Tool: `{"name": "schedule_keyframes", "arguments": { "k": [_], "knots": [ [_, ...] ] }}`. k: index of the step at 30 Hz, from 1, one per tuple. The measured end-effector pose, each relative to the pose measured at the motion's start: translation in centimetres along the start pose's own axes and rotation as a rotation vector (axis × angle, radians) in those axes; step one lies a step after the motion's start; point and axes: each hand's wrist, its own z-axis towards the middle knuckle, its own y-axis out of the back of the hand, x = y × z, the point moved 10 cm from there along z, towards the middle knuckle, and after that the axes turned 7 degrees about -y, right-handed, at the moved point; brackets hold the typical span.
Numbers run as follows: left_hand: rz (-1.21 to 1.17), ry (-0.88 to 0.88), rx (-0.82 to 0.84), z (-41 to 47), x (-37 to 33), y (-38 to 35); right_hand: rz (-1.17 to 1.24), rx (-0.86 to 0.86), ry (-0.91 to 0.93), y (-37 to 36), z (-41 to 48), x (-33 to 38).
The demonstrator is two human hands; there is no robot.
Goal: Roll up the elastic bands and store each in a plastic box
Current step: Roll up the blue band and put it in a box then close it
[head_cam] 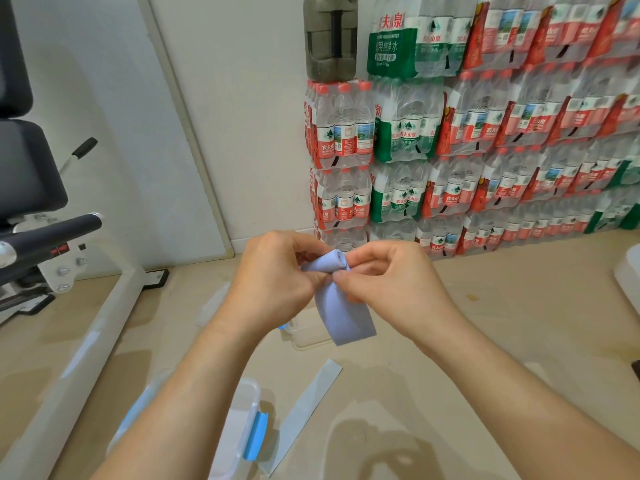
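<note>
A light blue elastic band (343,315) is held up in mid-air between both hands. Its top is wound into a small roll (334,263), and the loose tail hangs down below. My left hand (277,282) pinches the roll from the left, while my right hand (391,282) grips it from the right. A grey elastic band (306,408) lies flat on the floor below. One clear plastic box (308,336) sits on the floor behind the hanging tail, partly hidden. Near my left forearm stands a second clear box with blue clips (247,415).
Shrink-wrapped packs of water bottles (485,140) are stacked against the wall ahead and right. A white and black workout bench frame (69,271) fills the left side. A clear lid (214,303) lies on the floor left of my hands. A white object (628,271) sits at the right edge.
</note>
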Motion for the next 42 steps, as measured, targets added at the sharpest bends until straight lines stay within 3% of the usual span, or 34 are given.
{"name": "schedule_keyframes", "arguments": {
  "k": [4, 10, 19, 33, 38, 42],
  "knots": [
    [-0.038, -0.005, 0.02, 0.2, 0.1, -0.4, -0.021, -0.033, 0.065, 0.4, -0.2, 0.8],
    [-0.247, -0.056, 0.263, -0.4, -0.9, -2.1, -0.132, 0.009, 0.179, 1.1, -0.2, 1.8],
    [-0.12, -0.038, 0.068, 0.1, 0.0, -0.7, -0.168, 0.092, 0.131, 0.1, 0.1, 1.0],
    [-0.086, -0.048, -0.008, 0.3, -0.3, -0.6, -0.046, 0.036, 0.101, 0.5, -0.1, 0.9],
    [-0.126, -0.063, 0.04, 0.3, -0.1, -1.1, -0.116, 0.002, 0.169, 0.6, -0.3, 1.7],
    [-0.202, -0.066, 0.197, 0.0, -0.3, -2.1, -0.138, 0.033, 0.171, 1.2, -0.2, 2.0]
  ]
}}
